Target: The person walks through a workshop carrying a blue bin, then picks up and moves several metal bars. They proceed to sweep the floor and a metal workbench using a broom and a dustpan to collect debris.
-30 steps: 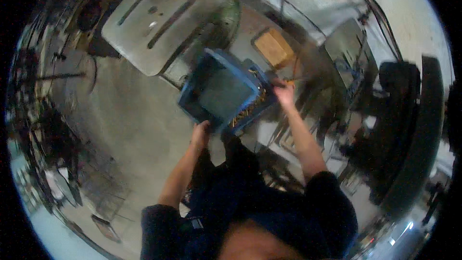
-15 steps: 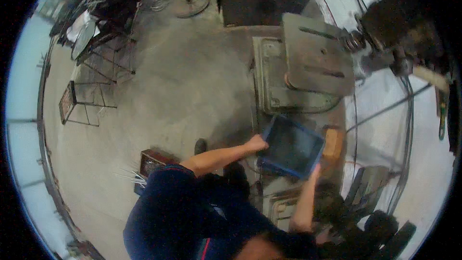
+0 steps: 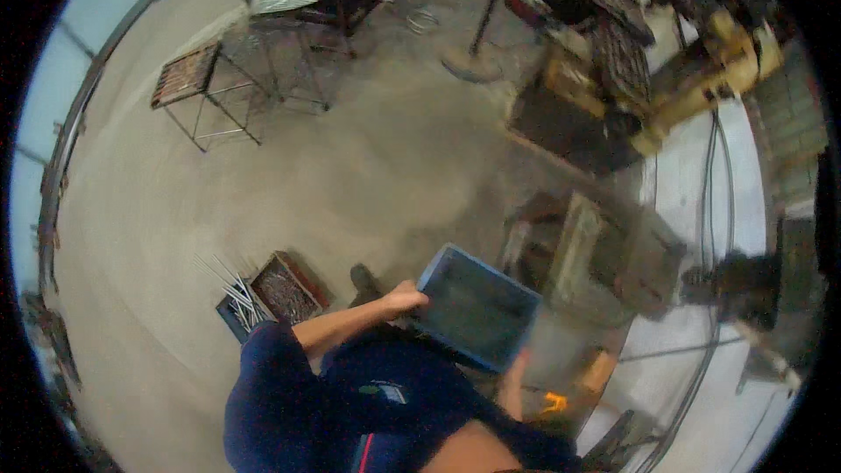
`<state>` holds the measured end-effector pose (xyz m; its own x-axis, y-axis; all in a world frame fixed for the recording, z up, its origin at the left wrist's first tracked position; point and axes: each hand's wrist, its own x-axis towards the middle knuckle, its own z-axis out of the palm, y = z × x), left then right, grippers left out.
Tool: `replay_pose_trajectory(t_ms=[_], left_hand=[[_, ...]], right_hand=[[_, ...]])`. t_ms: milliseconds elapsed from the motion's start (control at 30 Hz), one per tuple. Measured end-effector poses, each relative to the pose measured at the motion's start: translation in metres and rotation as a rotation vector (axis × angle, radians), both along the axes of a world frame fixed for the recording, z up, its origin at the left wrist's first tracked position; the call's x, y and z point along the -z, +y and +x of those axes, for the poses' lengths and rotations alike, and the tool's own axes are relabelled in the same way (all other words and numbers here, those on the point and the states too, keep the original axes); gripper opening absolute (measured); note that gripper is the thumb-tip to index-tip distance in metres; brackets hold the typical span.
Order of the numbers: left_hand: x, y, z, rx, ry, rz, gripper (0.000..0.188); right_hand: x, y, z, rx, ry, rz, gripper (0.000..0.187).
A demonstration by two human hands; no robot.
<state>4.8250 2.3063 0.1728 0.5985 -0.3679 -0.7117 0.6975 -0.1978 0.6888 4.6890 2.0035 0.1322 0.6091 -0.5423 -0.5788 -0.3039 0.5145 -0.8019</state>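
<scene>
In front of my body I carry a blue rectangular plastic crate [image 3: 482, 305], with its dark inside facing up. My left hand [image 3: 406, 297] grips its left edge, fingers closed round the rim. On the crate's near right side, my right hand [image 3: 515, 368] is closed on the edge, partly blurred. What the crate holds, if anything, is too dim to make out.
A brown box of metal bits [image 3: 287, 289] and a blue bin of metal rods [image 3: 241, 308] stand on the floor at left. Farther off is a slatted stool [image 3: 188, 74]. A drill-press-like machine [image 3: 613, 254] stands at right, near an orange object [image 3: 554, 401].
My view has turned left. The crate has come away from the machine bench and nearer my body, still in both hands. The floor boxes show more fully now.
</scene>
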Motion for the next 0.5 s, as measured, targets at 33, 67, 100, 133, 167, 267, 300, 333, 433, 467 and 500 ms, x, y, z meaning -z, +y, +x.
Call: replay_pose_trajectory(t_ms=[33,67,100,133,167,267,300,333,433,467,500], left_hand=[[0.023,0.037,-0.006,-0.104,0.007,-0.018,0.025],[0.024,0.068,0.003,-0.194,0.004,-0.051,0.024],[0.025,0.102,0.017,-0.19,0.005,-0.029,0.025],[0.026,0.132,0.027,-0.192,0.003,0.067,0.024],[0.002,0.158,0.04,-0.274,-0.068,0.027,0.022],[-0.029,0.269,0.054,-0.513,-0.074,0.052,0.017],[-0.026,0.301,0.054,-0.643,-0.125,-0.003,0.022],[-0.029,0.331,0.058,-0.716,-0.104,-0.018,0.021],[-0.036,0.419,0.053,-0.944,-0.05,-0.091,0.018],[-0.031,0.445,0.048,-1.06,-0.081,-0.09,0.019],[-0.029,0.47,0.048,-1.161,-0.136,-0.082,0.021]], right_hand=[[-0.018,0.039,0.026,-0.133,0.035,-0.009,0.032],[-0.03,0.068,0.054,-0.251,0.059,-0.036,0.031],[-0.012,0.087,0.072,-0.346,-0.186,0.003,0.028],[-0.011,0.112,0.098,-0.405,-0.178,-0.036,0.028],[-0.013,0.139,0.127,-0.45,-0.171,-0.082,0.027],[-0.037,0.252,0.198,-0.562,-0.191,-0.018,0.024],[-0.044,0.292,0.224,-0.594,-0.212,0.032,0.023],[-0.051,0.333,0.252,-0.617,-0.231,0.076,0.022],[-0.074,0.46,0.318,-0.825,-0.074,0.112,0.021],[-0.069,0.496,0.337,-0.919,-0.081,0.13,0.021],[-0.049,0.529,0.366,-1.041,-0.118,0.13,0.02]])
